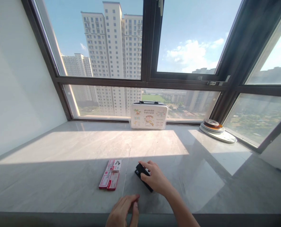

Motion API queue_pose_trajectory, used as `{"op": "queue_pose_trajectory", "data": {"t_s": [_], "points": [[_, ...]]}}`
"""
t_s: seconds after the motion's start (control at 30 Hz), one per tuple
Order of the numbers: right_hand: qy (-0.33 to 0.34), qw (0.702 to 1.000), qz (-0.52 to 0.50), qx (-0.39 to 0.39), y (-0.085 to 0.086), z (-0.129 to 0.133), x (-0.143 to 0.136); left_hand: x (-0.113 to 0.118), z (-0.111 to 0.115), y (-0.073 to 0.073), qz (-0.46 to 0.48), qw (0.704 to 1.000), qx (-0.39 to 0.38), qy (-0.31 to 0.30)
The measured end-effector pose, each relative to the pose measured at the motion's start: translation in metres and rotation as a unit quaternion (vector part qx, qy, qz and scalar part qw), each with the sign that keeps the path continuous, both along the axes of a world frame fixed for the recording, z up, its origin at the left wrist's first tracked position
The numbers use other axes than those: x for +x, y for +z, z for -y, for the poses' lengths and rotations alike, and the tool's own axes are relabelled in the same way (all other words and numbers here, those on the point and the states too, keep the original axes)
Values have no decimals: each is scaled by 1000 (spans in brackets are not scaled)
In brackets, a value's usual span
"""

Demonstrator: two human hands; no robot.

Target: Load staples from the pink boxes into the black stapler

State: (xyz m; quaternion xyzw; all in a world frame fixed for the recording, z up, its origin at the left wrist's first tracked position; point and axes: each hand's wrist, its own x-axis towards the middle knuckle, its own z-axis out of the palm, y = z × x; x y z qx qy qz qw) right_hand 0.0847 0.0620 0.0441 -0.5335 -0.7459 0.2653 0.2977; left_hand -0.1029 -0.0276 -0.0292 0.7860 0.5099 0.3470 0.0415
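A black stapler-like object (140, 171) lies slanted on the grey marble sill. My right hand (153, 178) is closed round its middle and right side, thumb on the near side and fingers over the far side. My left hand (125, 209) rests at the sill's front edge, its fingers apart from the thumb and nothing visible between them. To the left of the black object, several small red and white boxes (109, 175) lie flat, side by side in a block; one shows a picture of a stapler.
A white case (149, 116) with cartoon prints and a black handle stands against the window. Stacked plates and round lids (217, 130) sit at the back right corner. The sill's front edge (60, 212) runs below my hands. A white wall (14, 78) bounds the left.
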Motion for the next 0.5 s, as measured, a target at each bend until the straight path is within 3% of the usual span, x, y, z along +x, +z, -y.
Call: {"op": "queue_pose_trajectory", "data": {"t_s": [0.07,0.17,0.27,0.37,0.5], "points": [[9,1000,10,1,7,11,26,12,-11,13,-25,999,7,-18],[-19,1000,9,-3,11,25,41,35,-29,17,-70,997,21,-33],[-70,997,16,14,7,31,33,49,-39,8,-113,992,14,-53],[-118,991,25,55,1,28,16,47,-43,2,-143,987,2,-70],[-157,982,-73,73,2,16,3,37,-47,9,-149,987,-18,-50]]}}
